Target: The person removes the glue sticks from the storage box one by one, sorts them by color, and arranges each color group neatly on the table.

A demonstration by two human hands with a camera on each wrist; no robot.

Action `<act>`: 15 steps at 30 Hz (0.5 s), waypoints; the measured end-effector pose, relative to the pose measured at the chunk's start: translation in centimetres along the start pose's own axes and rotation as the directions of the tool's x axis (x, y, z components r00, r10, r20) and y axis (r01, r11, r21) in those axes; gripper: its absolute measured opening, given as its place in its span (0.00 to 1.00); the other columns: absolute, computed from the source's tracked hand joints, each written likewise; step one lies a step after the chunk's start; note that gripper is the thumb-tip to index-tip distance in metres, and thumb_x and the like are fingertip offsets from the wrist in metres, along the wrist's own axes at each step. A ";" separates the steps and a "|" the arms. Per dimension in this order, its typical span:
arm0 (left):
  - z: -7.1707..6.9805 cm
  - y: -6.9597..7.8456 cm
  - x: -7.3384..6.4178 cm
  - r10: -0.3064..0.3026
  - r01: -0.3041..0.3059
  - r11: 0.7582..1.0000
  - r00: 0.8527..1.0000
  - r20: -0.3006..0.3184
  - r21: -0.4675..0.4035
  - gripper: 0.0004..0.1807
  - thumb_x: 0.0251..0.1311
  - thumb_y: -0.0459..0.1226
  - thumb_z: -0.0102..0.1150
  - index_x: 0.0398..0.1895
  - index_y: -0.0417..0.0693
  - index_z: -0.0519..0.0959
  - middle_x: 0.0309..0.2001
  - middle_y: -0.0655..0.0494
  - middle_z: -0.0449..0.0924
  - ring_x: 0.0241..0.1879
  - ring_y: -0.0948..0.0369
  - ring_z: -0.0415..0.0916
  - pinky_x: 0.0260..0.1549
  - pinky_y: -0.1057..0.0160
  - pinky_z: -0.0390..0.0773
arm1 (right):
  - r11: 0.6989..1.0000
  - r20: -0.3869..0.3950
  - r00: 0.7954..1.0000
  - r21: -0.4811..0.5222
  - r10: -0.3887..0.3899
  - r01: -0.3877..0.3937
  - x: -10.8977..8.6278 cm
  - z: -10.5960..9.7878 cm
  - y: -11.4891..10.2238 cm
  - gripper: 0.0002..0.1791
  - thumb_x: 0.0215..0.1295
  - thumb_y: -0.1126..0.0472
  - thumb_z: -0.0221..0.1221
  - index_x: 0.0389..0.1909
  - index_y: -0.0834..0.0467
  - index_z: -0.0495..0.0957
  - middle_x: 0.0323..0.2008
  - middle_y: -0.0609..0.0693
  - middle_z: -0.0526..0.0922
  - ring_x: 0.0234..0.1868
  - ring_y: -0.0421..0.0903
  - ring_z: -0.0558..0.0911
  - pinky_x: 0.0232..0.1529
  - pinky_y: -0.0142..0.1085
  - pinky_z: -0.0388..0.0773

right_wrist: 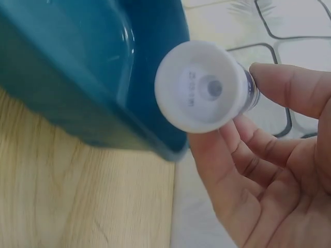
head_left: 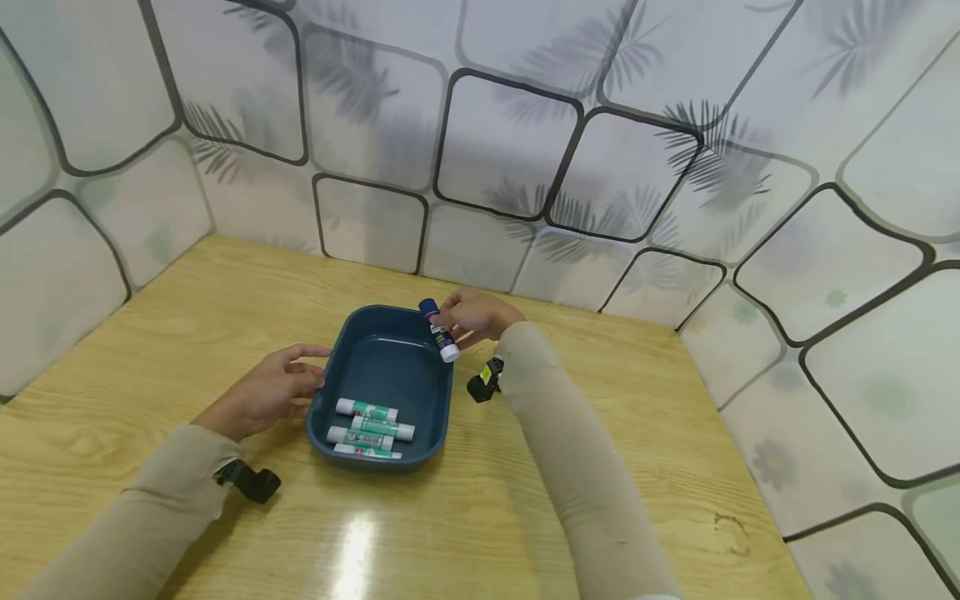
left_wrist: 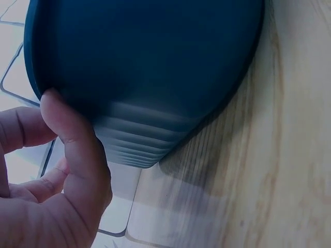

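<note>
A dark blue plastic basin stands on the table with several green-and-white glue sticks lying in its near part. My left hand is at the basin's left side, fingers apart. In the left wrist view, the thumb touches the outer wall close to the rim. My right hand pinches a dark blue glue stick over the basin's right rim, tilted, with its white end toward me. That round white end fills the middle of the right wrist view, held between thumb and fingers.
The light wooden table runs back to a wall with a pattern of rounded frames and leaves. Another wall borders the table on the right. Each wrist carries a small black camera.
</note>
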State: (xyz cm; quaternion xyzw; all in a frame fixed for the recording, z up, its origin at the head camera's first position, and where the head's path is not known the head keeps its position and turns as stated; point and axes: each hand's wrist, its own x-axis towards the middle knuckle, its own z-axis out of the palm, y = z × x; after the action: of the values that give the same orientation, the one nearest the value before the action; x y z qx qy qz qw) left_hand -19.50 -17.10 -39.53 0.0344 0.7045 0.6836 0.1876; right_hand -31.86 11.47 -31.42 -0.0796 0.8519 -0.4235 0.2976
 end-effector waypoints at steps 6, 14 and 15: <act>0.0 -0.1 0.0 0.004 -0.004 1.000 1.000 0.007 0.002 0.27 0.74 0.31 0.40 0.73 0.39 0.51 0.52 0.40 0.66 0.41 0.56 0.74 0.34 0.58 0.78 | 0.999 -0.020 1.000 0.037 0.021 -0.020 -0.5 -1.2 1.1 0.15 0.68 0.59 0.59 0.50 0.62 0.69 0.48 0.57 0.75 0.44 0.52 0.79 0.41 0.43 0.81; -0.1 -0.2 0.0 0.015 -0.015 1.000 1.000 0.009 0.020 0.27 0.75 0.32 0.39 0.73 0.40 0.50 0.54 0.39 0.63 0.41 0.56 0.73 0.33 0.58 0.78 | 0.997 -0.040 0.999 0.066 0.036 -0.033 -1.4 -2.6 2.2 0.17 0.69 0.59 0.58 0.52 0.63 0.66 0.48 0.58 0.73 0.46 0.54 0.79 0.44 0.45 0.79; -0.1 -0.3 0.1 0.016 -0.016 1.000 1.000 0.010 0.020 0.27 0.74 0.32 0.39 0.73 0.40 0.51 0.53 0.40 0.63 0.41 0.56 0.73 0.33 0.58 0.78 | 0.997 -0.045 0.998 0.065 0.038 -0.035 -1.5 -2.8 2.4 0.18 0.69 0.59 0.58 0.53 0.63 0.66 0.49 0.58 0.72 0.47 0.55 0.79 0.45 0.45 0.79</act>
State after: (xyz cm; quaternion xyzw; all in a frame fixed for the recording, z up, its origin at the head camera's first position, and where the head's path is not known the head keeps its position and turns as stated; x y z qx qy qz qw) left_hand -19.53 -17.21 -39.79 0.0456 0.7102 0.6777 0.1853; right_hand -31.97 15.49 -31.26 -0.0445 0.8460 -0.4467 0.2878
